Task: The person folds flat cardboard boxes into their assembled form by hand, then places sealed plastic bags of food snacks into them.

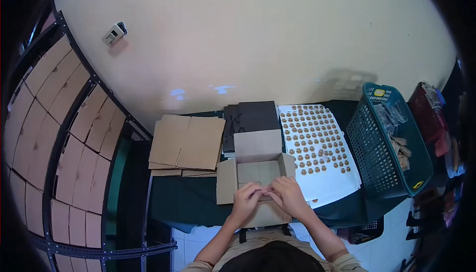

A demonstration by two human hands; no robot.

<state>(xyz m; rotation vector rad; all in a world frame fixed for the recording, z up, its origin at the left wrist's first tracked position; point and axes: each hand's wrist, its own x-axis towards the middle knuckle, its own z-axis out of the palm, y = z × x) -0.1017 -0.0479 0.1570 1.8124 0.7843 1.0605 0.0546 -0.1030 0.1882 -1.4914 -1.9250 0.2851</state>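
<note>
An open cardboard box (260, 171) stands with its flaps spread at the near edge of the table. Above its front side my left hand (246, 200) and my right hand (286, 194) meet, thumbs and fingers pinched together. Whatever lies between the fingertips is too small to make out. Right of the box is a white sheet (325, 185) bearing rows of round brown-and-gold stickers (310, 137), with a bare strip at its near end. Folded flat cardboard boxes (186, 140) are stacked on the left.
Dark flat folders (258, 115) lie behind the box. A green plastic basket (364, 148) holding clear bags stands at the right on the dark green tablecloth (183, 197). Shelves of closed cardboard boxes (74, 172) rise at left. A dark crate (364, 232) sits below the table.
</note>
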